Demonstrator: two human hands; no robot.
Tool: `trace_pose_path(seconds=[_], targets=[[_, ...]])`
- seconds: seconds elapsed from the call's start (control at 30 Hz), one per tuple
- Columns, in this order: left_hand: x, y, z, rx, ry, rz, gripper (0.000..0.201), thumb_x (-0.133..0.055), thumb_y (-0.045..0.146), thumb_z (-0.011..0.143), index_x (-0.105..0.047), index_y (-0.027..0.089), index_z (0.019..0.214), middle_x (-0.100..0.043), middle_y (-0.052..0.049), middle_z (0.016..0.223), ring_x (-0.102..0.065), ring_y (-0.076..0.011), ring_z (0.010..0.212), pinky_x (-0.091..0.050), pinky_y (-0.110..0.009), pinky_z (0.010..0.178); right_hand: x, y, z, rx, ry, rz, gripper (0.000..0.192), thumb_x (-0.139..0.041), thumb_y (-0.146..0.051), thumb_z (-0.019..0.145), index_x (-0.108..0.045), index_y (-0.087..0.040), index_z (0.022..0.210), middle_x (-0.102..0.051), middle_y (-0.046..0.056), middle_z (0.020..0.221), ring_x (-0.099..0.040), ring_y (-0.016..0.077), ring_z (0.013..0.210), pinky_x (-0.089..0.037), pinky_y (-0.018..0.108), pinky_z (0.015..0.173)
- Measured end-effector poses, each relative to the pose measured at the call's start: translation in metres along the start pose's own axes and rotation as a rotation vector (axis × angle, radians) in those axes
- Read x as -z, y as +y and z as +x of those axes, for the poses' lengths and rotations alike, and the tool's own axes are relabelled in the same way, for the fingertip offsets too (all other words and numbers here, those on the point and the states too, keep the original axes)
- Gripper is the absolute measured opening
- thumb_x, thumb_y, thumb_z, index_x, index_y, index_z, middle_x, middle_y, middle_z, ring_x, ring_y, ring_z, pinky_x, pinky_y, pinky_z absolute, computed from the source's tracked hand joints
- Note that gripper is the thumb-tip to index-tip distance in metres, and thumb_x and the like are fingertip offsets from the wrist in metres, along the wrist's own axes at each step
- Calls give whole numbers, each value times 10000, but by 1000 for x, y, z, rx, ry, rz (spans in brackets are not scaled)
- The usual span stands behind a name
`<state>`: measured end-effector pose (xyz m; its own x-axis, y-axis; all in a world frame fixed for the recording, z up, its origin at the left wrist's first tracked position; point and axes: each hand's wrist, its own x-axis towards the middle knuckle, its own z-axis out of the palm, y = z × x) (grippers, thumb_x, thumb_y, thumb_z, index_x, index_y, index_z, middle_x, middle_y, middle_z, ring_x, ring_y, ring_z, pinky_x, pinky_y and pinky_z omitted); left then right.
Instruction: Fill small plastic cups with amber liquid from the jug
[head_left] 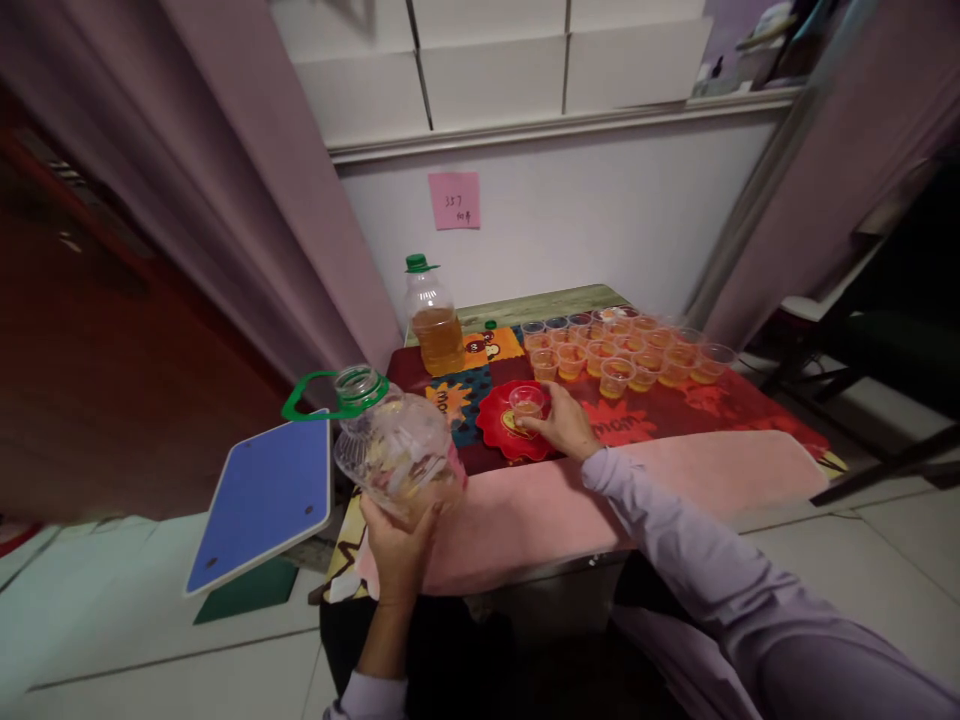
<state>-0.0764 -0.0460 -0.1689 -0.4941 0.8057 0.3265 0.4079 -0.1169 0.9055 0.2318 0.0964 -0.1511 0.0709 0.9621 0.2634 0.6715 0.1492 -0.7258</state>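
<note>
My left hand [401, 550] grips a big clear plastic jug [390, 440] by its lower part. The jug is uncapped and tilted, with a green ring handle [307, 400] around its neck; how much liquid is inside is hard to make out. My right hand [566, 425] has its fingers closed on a small clear plastic cup [527, 403] over a red scalloped plate [495, 425]. Whether the cup rests on the plate I cannot tell. Right of it stand several similar cups [617, 378] in rows, with orange-yellow liquid in them.
Another jug [441, 335], green-capped and partly full of amber liquid, stands at the back left. A loose green cap [490, 325] lies near it. A pink towel [525, 510] covers the table's front edge. A blue stool [262, 500] is at the left, a dark chair [900, 380] at the right.
</note>
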Motion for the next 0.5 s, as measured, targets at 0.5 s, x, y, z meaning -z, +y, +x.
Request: trace_pose_path(seconds=[0.5], targets=[[-1, 1, 1, 11, 27, 34, 1018, -930, 714, 634, -520, 214, 1420, -668, -183, 1434, -675, -405, 1382, -516, -612, 1241, 33, 33, 37, -96, 279, 275, 746, -886, -576, 749, -708, -151, 1336, -826, 166, 1191, -787, 327, 1064, -628, 459, 970]])
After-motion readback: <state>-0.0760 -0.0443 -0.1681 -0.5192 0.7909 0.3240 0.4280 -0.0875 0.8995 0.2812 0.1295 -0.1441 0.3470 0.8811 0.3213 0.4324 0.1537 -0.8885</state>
